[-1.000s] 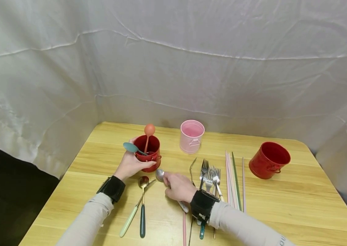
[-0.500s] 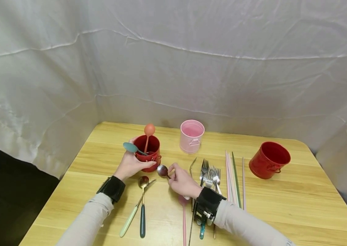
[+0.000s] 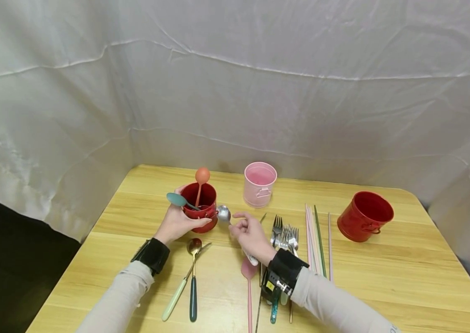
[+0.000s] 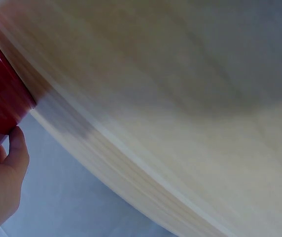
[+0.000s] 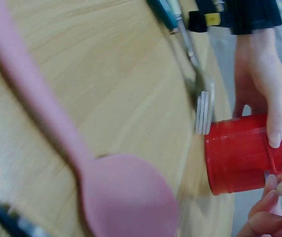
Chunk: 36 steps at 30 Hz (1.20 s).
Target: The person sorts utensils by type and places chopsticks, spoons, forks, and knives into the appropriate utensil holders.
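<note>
My left hand (image 3: 178, 224) grips the small red bucket (image 3: 206, 225) at the table's left, thumb across its front. A coral spoon (image 3: 202, 175) and a teal spoon (image 3: 176, 199) stick up out of it. Just right of the bucket, my right hand (image 3: 252, 236) pinches a silver spoon (image 3: 223, 212) by its handle, bowl raised beside the bucket's rim. In the right wrist view, the right fingers (image 5: 265, 224) appear close to the red bucket (image 5: 237, 155), and the spoon is mostly out of sight. The left wrist view catches part of the left hand (image 4: 5, 182) against the bucket.
A gold-bowled spoon (image 3: 193, 282) crosses a green-handled fork (image 3: 174, 299) nearer me. A pink spoon (image 3: 249, 282), several forks (image 3: 277, 226) and several chopsticks (image 3: 315, 240) lie rightward. A pink bucket (image 3: 256, 195) stands behind; another red bucket (image 3: 353, 224) is at right.
My right hand has lifted the silver spoon from the table and moved it away from me, its bowl now near the bucket's rim. My left hand has stayed on the bucket.
</note>
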Available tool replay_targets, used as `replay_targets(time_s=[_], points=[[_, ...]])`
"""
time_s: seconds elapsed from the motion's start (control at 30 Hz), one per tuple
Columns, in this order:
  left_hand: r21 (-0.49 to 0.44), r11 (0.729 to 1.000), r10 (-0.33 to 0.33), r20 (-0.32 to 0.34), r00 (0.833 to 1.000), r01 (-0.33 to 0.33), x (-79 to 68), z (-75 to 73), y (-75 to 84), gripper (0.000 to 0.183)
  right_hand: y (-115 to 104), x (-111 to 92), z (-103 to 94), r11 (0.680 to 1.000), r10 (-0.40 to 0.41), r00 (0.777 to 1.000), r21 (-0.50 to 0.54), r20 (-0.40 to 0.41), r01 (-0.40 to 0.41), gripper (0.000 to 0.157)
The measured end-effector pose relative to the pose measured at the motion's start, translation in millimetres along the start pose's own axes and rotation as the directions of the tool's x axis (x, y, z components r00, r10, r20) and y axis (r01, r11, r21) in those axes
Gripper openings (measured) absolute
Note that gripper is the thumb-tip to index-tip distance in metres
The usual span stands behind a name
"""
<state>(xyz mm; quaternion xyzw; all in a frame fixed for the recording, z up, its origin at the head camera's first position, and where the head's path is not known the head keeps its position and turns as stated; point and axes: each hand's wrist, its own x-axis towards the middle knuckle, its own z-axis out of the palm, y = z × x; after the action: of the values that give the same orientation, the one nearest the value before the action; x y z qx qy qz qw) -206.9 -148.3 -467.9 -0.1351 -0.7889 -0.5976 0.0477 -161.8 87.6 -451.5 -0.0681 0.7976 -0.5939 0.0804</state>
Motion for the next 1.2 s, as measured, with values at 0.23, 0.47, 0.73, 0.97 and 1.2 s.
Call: replay_targets(time_s=[0.23,0.47,0.73,0.97,1.2], points=[[0.032,0.999,-0.027,-0.004,1.0,0.028,0.0,-0.4,2.3,0.099,-8,9,0.0,0.992,0.042,0.997,0.121,-0.064,-0.034,0.039],[0.024,0.999,-0.027,-0.001,1.0,0.027,1.3,-0.6,1.4,0.1,-26,18,-2.8,0.989,0.006,0.994,0.145,-0.11,0.01,0.036],[-0.001,1.0,-0.015,0.003,1.0,0.015,2.3,-1.2,1.3,0.1,-55,37,-2.3,0.979,-0.056,0.986,0.183,-0.156,0.084,0.027],[0.017,1.0,-0.003,0.001,1.0,0.003,1.9,-1.8,0.7,0.097,-81,48,1.6,0.955,-0.193,0.954,0.181,-0.228,0.236,0.018],[0.017,1.0,0.005,0.002,1.0,-0.005,1.7,-0.6,-0.8,0.097,-92,56,9.8,0.928,-0.304,0.903,0.118,-0.303,0.352,0.014]])
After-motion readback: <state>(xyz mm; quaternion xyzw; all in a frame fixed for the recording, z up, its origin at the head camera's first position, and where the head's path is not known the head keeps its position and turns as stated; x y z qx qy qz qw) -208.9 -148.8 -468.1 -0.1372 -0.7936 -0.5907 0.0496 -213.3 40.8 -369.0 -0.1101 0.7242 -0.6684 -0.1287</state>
